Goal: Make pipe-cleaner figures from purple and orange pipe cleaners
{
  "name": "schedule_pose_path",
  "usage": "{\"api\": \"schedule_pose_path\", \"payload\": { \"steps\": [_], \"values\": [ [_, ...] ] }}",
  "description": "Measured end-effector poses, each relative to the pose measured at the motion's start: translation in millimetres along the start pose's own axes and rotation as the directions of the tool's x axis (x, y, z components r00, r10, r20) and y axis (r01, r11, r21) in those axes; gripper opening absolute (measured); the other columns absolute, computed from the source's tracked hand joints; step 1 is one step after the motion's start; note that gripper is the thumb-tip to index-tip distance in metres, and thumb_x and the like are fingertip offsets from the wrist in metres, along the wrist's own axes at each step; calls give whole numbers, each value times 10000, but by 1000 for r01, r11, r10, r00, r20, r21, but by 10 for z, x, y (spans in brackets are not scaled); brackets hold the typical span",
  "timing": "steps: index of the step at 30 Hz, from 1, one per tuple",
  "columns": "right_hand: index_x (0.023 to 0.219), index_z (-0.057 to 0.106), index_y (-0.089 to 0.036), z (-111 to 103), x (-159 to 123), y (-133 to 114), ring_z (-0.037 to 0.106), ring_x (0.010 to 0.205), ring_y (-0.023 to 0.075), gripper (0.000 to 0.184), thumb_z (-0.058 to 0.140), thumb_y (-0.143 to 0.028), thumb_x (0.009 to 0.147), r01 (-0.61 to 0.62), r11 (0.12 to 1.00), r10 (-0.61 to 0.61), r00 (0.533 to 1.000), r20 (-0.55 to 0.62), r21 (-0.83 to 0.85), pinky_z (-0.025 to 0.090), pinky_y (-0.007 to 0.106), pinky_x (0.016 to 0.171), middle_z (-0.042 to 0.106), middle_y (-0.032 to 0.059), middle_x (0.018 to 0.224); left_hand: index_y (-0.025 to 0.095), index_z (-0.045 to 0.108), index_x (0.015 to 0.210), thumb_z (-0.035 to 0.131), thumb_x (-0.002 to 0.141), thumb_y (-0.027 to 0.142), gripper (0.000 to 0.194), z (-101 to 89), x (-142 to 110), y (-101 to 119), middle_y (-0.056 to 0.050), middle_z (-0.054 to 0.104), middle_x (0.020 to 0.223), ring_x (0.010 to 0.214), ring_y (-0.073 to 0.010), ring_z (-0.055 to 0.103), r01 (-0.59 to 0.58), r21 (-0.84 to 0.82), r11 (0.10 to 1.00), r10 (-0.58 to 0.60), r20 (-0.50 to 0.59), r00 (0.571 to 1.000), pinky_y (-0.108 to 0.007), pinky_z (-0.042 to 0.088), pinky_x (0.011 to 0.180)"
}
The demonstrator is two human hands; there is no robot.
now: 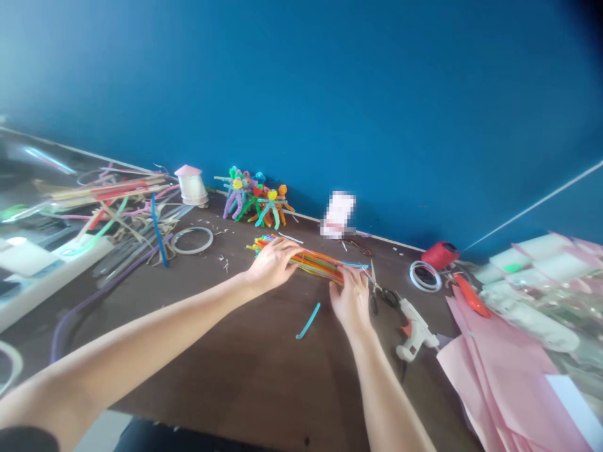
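A bundle of colourful pipe cleaners [313, 262], orange, green, yellow and blue, lies across the dark table between my hands. Over its left part my left hand [273, 262] is closed, fingers curved around the stems. At the right end my right hand [351, 295] grips the same bundle, thumb on the near side. A short blue pipe cleaner [308, 321], bent at one tip, lies alone in front of the bundle. Scissors [389, 297] with black handles rest just right of my right hand. Several pipe-cleaner figures [257, 198] stand against the wall.
A white glue gun [416, 329] lies right of the scissors, beside pink sheets [499, 370]. Farther back are a red spool [440, 254] and a tape ring [424, 276]. Sticks and strips [108, 194], a white cup [191, 188] and a power strip [56, 276] occupy the left.
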State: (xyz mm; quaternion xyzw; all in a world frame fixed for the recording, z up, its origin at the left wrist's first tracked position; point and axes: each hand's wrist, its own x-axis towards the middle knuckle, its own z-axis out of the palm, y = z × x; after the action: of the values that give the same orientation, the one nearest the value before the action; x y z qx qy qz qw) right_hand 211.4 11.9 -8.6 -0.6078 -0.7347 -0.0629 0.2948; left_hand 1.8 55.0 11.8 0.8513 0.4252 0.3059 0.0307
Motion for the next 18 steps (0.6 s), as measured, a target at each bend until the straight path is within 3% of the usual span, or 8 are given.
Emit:
{"api": "schedule_pose_path", "payload": {
  "steps": [5, 10, 14, 18],
  "values": [
    [884, 604, -170, -37, -8, -31, 475, 907, 248, 178, 508, -205, 738, -53, 998, 52, 998, -25, -25, 354, 362, 765, 592, 81, 956, 139, 423, 1216, 545, 726, 397, 568, 118, 179, -12, -144, 488, 1207, 1186, -298, 339, 2, 130, 992, -21, 150, 988, -431, 244, 965],
    [733, 616, -204, -48, -17, -48, 511, 849, 220, 112, 505, -202, 741, -96, 994, 96, 995, -5, -46, 332, 343, 776, 615, 35, 838, 165, 410, 1230, 523, 720, 459, 600, 232, 190, 63, -159, 527, 1137, 1076, -317, 435, -16, 200, 980, -41, 278, 960, -468, 221, 933],
    [663, 589, -190, -30, -3, 30, 530, 780, 196, 142, 474, -181, 744, -117, 993, 117, 993, 12, 3, 353, 324, 778, 602, 43, 756, 199, 457, 1182, 530, 700, 489, 568, 253, 171, 42, -137, 546, 1065, 1002, -306, 474, 25, 205, 978, -80, 265, 961, -427, 284, 878],
    [826, 569, -166, -36, 30, 156, 525, 793, 210, 135, 469, -186, 738, -174, 982, 181, 979, -90, 78, 400, 336, 746, 564, 78, 824, 216, 530, 1050, 559, 715, 363, 367, 177, 182, -29, -87, 576, 971, 935, -253, 517, 47, 190, 981, -88, 211, 974, -366, 333, 833]
  ]
}}
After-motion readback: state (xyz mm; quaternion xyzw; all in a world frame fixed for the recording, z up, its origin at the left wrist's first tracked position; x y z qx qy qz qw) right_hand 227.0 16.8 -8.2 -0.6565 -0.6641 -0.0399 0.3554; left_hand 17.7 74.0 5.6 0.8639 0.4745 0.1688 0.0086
